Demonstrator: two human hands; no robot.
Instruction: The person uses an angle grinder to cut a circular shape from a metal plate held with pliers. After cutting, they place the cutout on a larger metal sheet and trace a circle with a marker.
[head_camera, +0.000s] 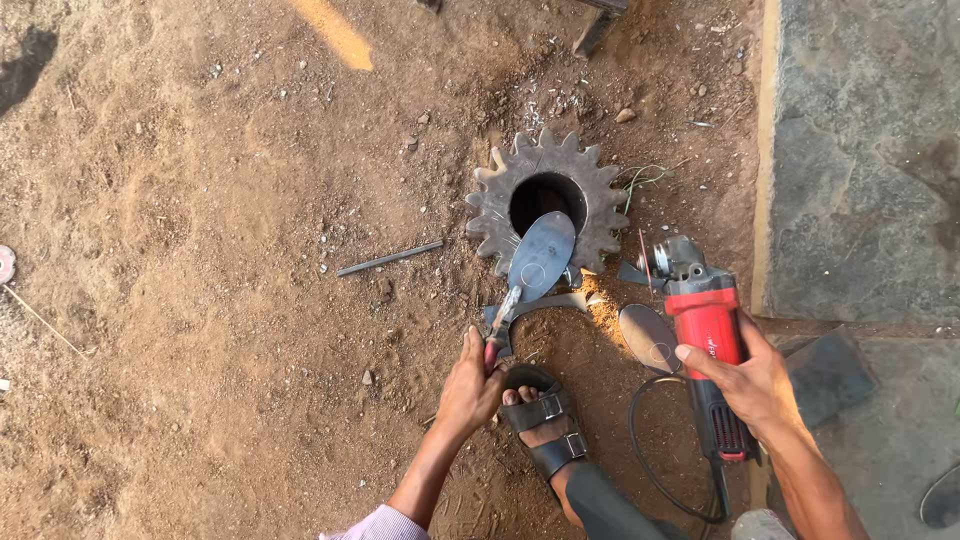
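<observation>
Sandalled foot (545, 425) sits between both hands. Left hand (470, 390) grips red-handled pliers (500, 330) clamping an oval grey steel plate (541, 255), resting on a large rusty toothed gear (500, 200) just ahead. Right hand (752, 378) wraps red-and-black angle grinder (705, 330), disc near plate.

Bare forearms; pale pink, possibly checked, sleeve cuff (375, 524) at left elbow; black two-strap buckled sandal (545, 420); dark trouser leg (610, 510).
</observation>
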